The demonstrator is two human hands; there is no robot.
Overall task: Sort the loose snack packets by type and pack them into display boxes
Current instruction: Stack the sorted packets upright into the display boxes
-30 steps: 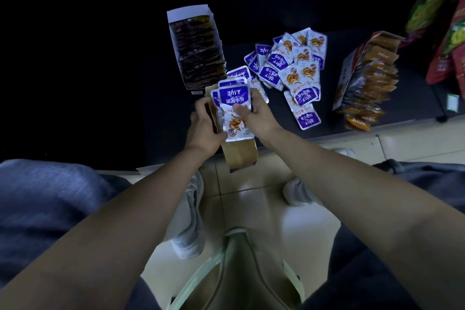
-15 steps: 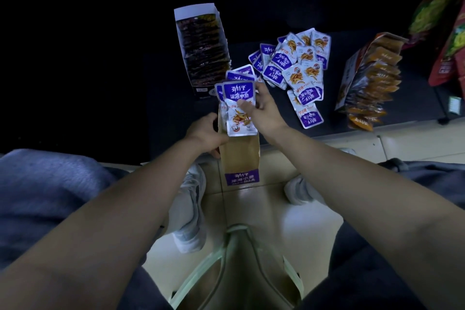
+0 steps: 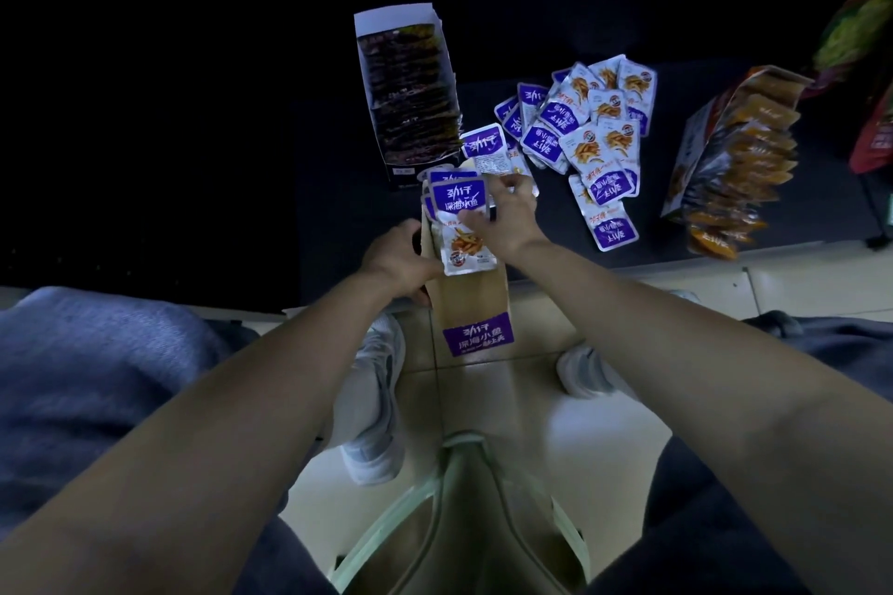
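Note:
My left hand (image 3: 398,259) grips the left side of a brown cardboard display box (image 3: 476,304) with a purple label, held over the mat's front edge. Several purple-and-white fish snack packets (image 3: 456,217) stand in its open top. My right hand (image 3: 502,217) pinches the front packet of that stack. A loose pile of the same purple packets (image 3: 587,130) lies on the black mat beyond my right hand.
A white display box of dark packets (image 3: 410,97) lies behind my hands. A box of orange packets (image 3: 734,159) lies tipped over at the right, with red and green bags (image 3: 865,63) at the far right edge. My shoes (image 3: 372,396) rest on pale floor tiles below.
The brown box has tilted so its purple label faces me, and my left hand has slid down its side. My right hand stays on the front packet.

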